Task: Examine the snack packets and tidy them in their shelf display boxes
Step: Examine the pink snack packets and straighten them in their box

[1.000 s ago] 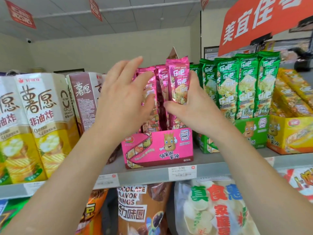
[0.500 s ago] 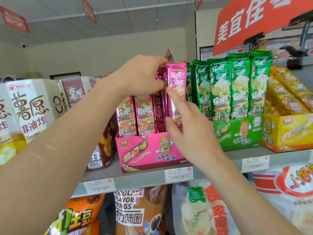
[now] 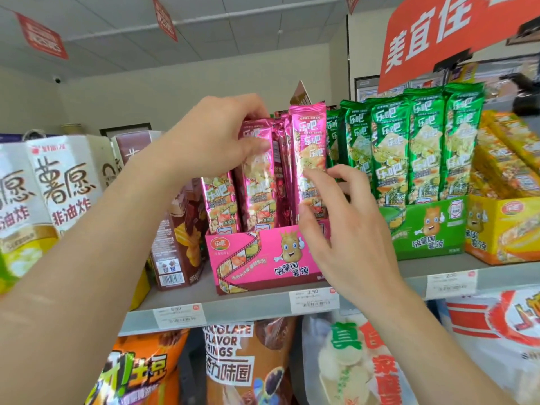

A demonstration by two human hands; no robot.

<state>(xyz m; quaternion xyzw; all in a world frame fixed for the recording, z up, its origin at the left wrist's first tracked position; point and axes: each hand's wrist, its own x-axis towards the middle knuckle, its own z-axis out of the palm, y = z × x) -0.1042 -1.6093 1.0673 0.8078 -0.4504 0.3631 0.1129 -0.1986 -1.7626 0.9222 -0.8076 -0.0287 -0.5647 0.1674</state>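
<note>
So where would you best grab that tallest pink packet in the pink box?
Pinch the tallest pink packet near its top, front and back, coming from above. It stands upright, base sunk in the pink box, green packets crowding its right side.

Left arm: bare, raised from lower left, forearm slanting up to the right. Left hand: back to camera, fingers curled over the top of a pink packet, thumb on its face.
Right arm: bare, raised from lower right. Right hand: fingers loosely bent and spread, index tip and thumb touching the taller pink packet.
</note>
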